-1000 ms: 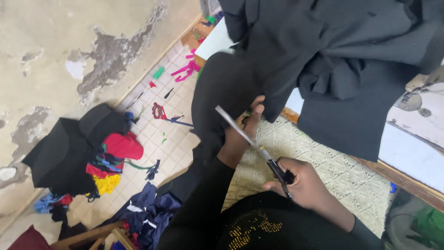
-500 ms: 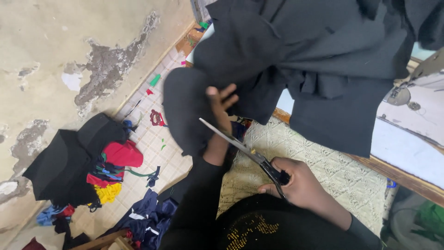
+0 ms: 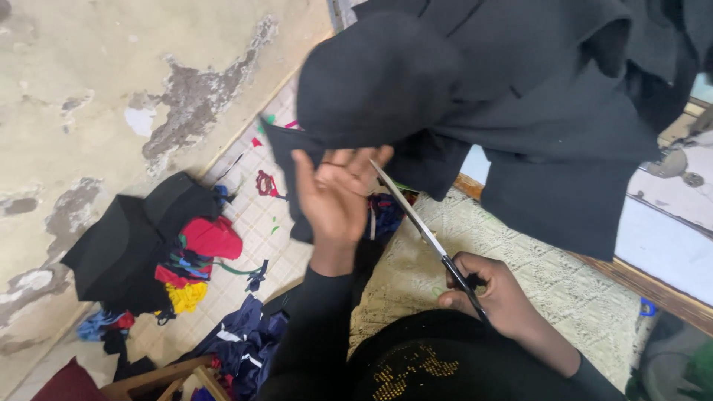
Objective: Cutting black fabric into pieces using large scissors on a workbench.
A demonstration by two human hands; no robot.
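We are pinching the soft, limp black fabric [image 3: 475,89], draped off the table edge, in our left hand [image 3: 334,197] fingers while our right hand [image 3: 494,293], fingers curled, is gripping 1 scissors [image 3: 423,230].

black cloth [image 3: 520,96]; silver-bladed scissors [image 3: 427,234]; cream patterned mat [image 3: 564,289]; red fabric scrap [image 3: 212,236]

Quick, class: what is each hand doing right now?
Left hand: gripping the black fabric.
Right hand: closed on the scissors handles.
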